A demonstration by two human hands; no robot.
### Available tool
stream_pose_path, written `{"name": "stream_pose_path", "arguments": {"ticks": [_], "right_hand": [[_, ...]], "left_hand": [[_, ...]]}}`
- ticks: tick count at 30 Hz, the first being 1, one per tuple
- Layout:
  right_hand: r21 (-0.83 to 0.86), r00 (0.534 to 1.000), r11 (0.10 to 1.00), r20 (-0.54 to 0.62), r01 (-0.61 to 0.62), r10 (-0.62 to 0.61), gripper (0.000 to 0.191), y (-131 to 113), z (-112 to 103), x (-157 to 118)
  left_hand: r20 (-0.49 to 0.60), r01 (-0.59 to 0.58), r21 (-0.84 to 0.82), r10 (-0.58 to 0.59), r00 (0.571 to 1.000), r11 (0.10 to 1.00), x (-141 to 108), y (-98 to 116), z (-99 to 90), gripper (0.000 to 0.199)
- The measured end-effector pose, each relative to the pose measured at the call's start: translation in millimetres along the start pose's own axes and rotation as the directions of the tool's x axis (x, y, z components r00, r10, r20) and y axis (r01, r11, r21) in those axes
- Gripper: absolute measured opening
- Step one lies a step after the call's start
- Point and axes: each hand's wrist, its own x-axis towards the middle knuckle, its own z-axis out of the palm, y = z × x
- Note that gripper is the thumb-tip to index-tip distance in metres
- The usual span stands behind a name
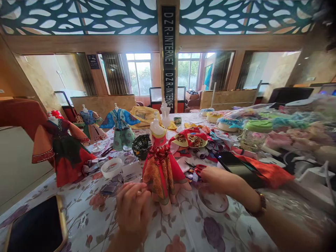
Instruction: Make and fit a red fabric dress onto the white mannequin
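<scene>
A small doll form in a red dress with a gold patterned front [160,166] stands upright at the middle of the table. My left hand [133,203] is at the dress's lower left side, its fingers bent together; whatever they hold is too small to make out. To the right of the dress, my right hand [214,178] is at the red handles of scissors [195,168], with its fingers closed on them. The scissors' dark blades point left toward the dress. Just below my right hand sits a clear round dish [213,198].
Three dressed doll forms, in red and green [67,150], pink and blue [90,126], and blue [118,122], stand at left. A black basket [141,147], white ring [111,168], tablet [36,225], phone [231,162], lidded jar [256,134] and fabric scraps surround the dress.
</scene>
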Motion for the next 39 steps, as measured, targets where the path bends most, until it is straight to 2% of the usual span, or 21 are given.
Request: {"name": "stream_pose_path", "arguments": {"ticks": [3, 5, 6, 8, 11, 12, 14, 17, 19, 22, 24, 26, 27, 29, 30, 31, 32, 33, 35, 37, 39], "right_hand": [[-0.010, 1.000, 1.000, -0.006, -0.027, 0.027, 0.018, 2, 12, 3], [-0.008, 0.999, 0.999, 0.003, -0.039, 0.039, 0.020, 3, 10, 3], [-0.002, 0.999, 0.999, 0.011, -0.041, 0.041, 0.021, 3, 6, 2], [0.021, 0.999, 0.999, 0.030, -0.033, 0.033, 0.022, 1, -6, -2], [0.092, 0.997, 0.996, 0.073, 0.020, -0.026, 0.019, -2, -25, -8], [0.117, 0.995, 0.992, 0.091, 0.041, -0.052, 0.018, -3, -30, -10], [0.171, 0.991, 0.983, 0.097, 0.073, -0.091, 0.019, -4, -36, -11], [0.293, 0.990, 0.950, 0.051, 0.109, -0.130, 0.023, -6, -38, -11], [0.405, 0.993, 0.909, 0.024, 0.097, -0.117, 0.020, -6, -39, -10], [0.509, 0.998, 0.860, 0.027, 0.037, -0.060, 0.023, -4, -39, -6], [0.570, 0.999, 0.822, 0.026, 0.010, -0.030, 0.029, 1, -39, -3], [0.653, 1.000, 0.757, 0.000, -0.007, 0.009, 0.035, 7, -38, 1], [0.693, 0.999, 0.721, -0.024, -0.009, 0.036, 0.039, 10, -37, 3], [0.756, 0.993, 0.654, -0.084, 0.012, 0.079, 0.045, 13, -36, 6], [0.784, 0.989, 0.620, -0.115, 0.034, 0.091, 0.047, 13, -36, 7], [0.807, 0.984, 0.587, -0.149, 0.062, 0.100, 0.047, 12, -36, 7], [0.824, 0.977, 0.559, -0.185, 0.095, 0.106, 0.047, 10, -37, 8], [0.832, 0.969, 0.540, -0.222, 0.129, 0.110, 0.046, 8, -38, 7], [0.826, 0.949, 0.534, -0.290, 0.181, 0.126, 0.044, 2, -39, 6], [0.802, 0.930, 0.557, -0.343, 0.215, 0.135, 0.040, -5, -40, 4], [0.781, 0.921, 0.579, -0.369, 0.235, 0.125, 0.036, -11, -40, 2]], "left_hand": [[0.065, -0.138, -0.093, 0.145, 0.987, 0.986, 0, 6, -0.1, 0.016], [0.083, -0.219, -0.190, 0.238, 0.968, 0.957, 3, 13, 2.6, 0.016], [0.084, -0.241, -0.247, 0.269, 0.960, 0.939, 6, 18, 4.7, 0.016], [0.154, -0.291, -0.361, 0.364, 0.919, 0.886, 13, 28, 9.6, 0.021], [0.241, -0.295, -0.431, 0.424, 0.873, 0.853, 25, 45, 17.8, 0.024], [0.289, -0.292, -0.436, 0.440, 0.850, 0.851, 29, 49, 20.7, 0.033], [0.325, -0.250, -0.443, 0.414, 0.850, 0.861, 35, 56, 26.8, 0.046], [0.241, -0.144, -0.464, 0.281, 0.929, 0.874, 43, 62, 35.5, 0.046], [0.263, -0.029, -0.485, 0.177, 0.949, 0.874, 49, 63, 39.8, 0.040], [0.405, 0.170, -0.518, 0.066, 0.912, 0.838, 57, 62, 44.7, 0.030], [0.474, 0.280, -0.563, 0.027, 0.880, 0.777, 58, 61, 49.0, 0.031], [0.577, 0.449, -0.579, -0.048, 0.816, 0.680, 55, 58, 54.7, 0.031], [0.644, 0.570, -0.560, -0.116, 0.756, 0.601, 52, 57, 57.9, 0.031], [0.772, 0.798, -0.470, -0.263, 0.579, 0.378, 44, 56, 63.9, 0.030], [0.811, 0.870, -0.424, -0.324, 0.488, 0.251, 41, 56, 66.4, 0.031], [0.830, 0.907, -0.400, -0.366, 0.421, 0.134, 38, 57, 68.3, 0.032], [0.839, 0.918, -0.395, -0.396, 0.374, 0.030, 37, 59, 69.6, 0.033], [0.842, 0.914, -0.403, -0.413, 0.347, -0.053, 37, 61, 70.1, 0.032], [0.849, 0.892, -0.420, -0.419, 0.323, -0.165, 41, 66, 69.2, 0.029], [0.862, 0.883, -0.420, -0.397, 0.315, -0.212, 46, 70, 67.1, 0.024], [0.867, 0.880, -0.424, -0.379, 0.325, -0.215, 51, 73, 65.4, 0.017]]}}
